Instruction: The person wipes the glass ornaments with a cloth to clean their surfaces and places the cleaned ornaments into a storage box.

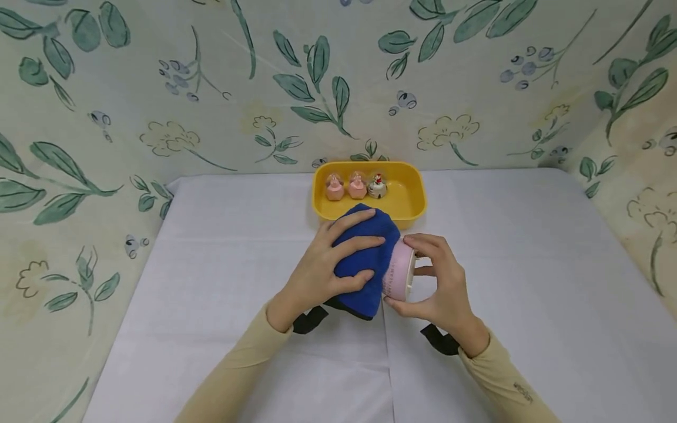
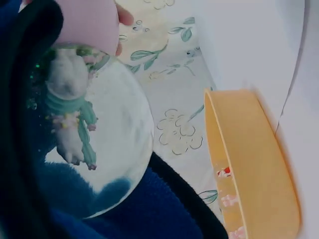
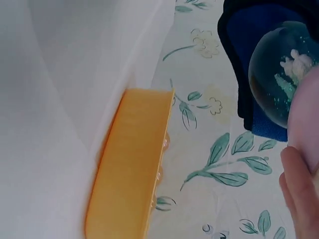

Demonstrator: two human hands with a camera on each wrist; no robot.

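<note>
A snow globe with a pink base (image 1: 398, 273) is held on its side, over the table in front of the tray. My right hand (image 1: 445, 285) grips the base, fingers along its top and thumb beneath. With spread, bent fingers my left hand (image 1: 319, 267) holds a blue cloth (image 1: 378, 264) around the glass ball. The cloth has a dark edge and hides the ball in the head view. Inside the clear glass (image 2: 122, 134), the left wrist view shows a pale figure with green trim. Green glitter floats beside the figure in the right wrist view's glass ball (image 3: 271, 89).
A yellow tray (image 1: 404, 197) stands at the back of the white-covered table (image 1: 238, 235). In its left half sit two small pink figures (image 1: 334, 188) and a white one with a red top (image 1: 378, 187). Floral fabric (image 1: 211, 129) rises behind the table.
</note>
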